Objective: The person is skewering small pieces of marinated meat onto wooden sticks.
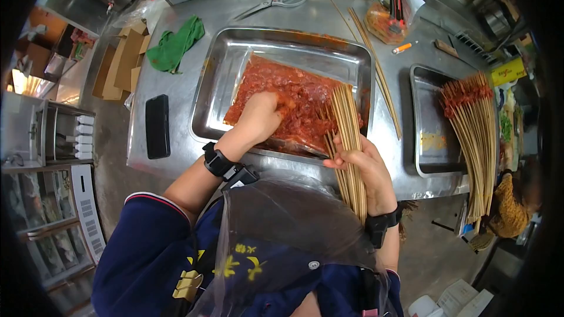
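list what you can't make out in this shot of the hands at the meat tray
Head view only:
- Left hand fingertips: buried in the marinated meat, so any grip is hidden.
- Lower ends of the bamboo skewers in the right hand: covered by the clear plastic apron.
- Label on the yellow box: too small and warped at the lens edge.

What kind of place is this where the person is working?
Probably a food stall or restaurant kitchen. The steel table holds a metal tray of red seasoned meat, the right hand holds bamboo sticks, and finished skewers fill another tray.
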Motion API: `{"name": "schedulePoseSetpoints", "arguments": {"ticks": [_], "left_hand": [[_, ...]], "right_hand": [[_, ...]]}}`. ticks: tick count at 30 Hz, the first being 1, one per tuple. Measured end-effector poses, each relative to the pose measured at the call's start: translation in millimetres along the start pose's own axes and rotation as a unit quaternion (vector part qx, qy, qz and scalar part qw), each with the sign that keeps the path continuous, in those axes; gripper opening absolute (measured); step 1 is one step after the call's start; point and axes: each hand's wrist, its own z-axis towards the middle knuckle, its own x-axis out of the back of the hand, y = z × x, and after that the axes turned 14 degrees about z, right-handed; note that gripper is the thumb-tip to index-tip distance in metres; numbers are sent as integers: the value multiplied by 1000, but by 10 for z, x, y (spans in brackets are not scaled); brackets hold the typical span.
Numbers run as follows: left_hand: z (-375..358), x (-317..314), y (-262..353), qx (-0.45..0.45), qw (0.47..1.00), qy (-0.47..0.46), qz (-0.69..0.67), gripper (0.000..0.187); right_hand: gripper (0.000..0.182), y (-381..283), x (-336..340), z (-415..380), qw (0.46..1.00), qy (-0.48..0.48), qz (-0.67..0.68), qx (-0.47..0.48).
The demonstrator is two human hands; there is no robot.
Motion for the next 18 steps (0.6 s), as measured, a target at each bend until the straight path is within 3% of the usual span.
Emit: {"name": "schedulePoseSetpoints", "arguments": {"ticks": [2, 5, 6, 12, 16, 18], "left_hand": [[-22, -14, 43, -58, 992, -33, 107, 23], [-45, -4, 64, -183, 968, 7, 174, 20], [-50, -16, 59, -201, 948, 0, 247, 15], [-25, -131, 99, -219, 941, -36, 256, 14], [-30, -113, 62, -98, 994, -26, -36, 20], [-3, -106, 8, -8, 970, -60, -234, 25]], "right_hand": [[31, -16, -25, -13, 1000, 1, 0, -4], [30, 15, -65, 20, 1000, -1, -6, -16], [31, 4, -74, 23, 1000, 1, -13, -17], [32, -19, -135, -33, 1000, 15, -4, 2], [31, 25, -27, -2, 1000, -25, -11, -7], [30, 40, -31, 17, 999, -25, -32, -19]]}}
